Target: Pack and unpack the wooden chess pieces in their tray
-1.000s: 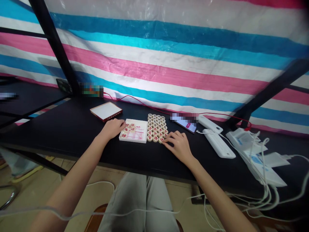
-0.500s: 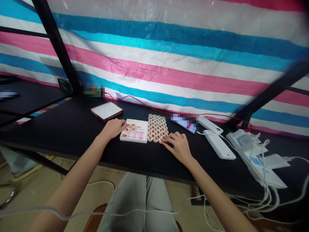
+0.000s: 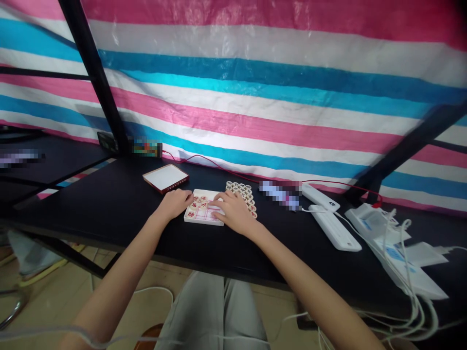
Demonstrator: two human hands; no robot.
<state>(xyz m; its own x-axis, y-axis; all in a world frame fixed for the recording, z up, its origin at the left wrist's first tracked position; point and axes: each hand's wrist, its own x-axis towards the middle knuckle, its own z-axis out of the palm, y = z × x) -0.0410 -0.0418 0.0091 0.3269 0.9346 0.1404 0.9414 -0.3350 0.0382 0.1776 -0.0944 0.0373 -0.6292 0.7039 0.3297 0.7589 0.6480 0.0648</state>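
Observation:
My left hand [image 3: 177, 202] is at the left edge of a shallow white box [image 3: 204, 223], its curled fingers gripping the rim. Inside the box, several round xiangqi pieces [image 3: 203, 204] with red characters lie towards the left, over a pink-lined sheet. Over the box's right side reaches my right hand [image 3: 235, 211], thumb and fingertips bent down and close together. Whatever is between them is hidden. A block of xiangqi pieces [image 3: 240, 187] in rows sits just right of the box, its near part covered by my right hand.
Behind the box to the left lies a white-topped, red-sided box part [image 3: 168, 178]. A phone [image 3: 280, 194], white power banks [image 3: 333, 228] and a power strip [image 3: 397, 257] with tangled cables lie on the right. A red cable [image 3: 219, 171] runs along the striped sheet [image 3: 255, 116].
My right hand has moved left from the near end of the piece rows to above the white box. My left hand keeps its place at the box edge. The view has tilted slightly up.

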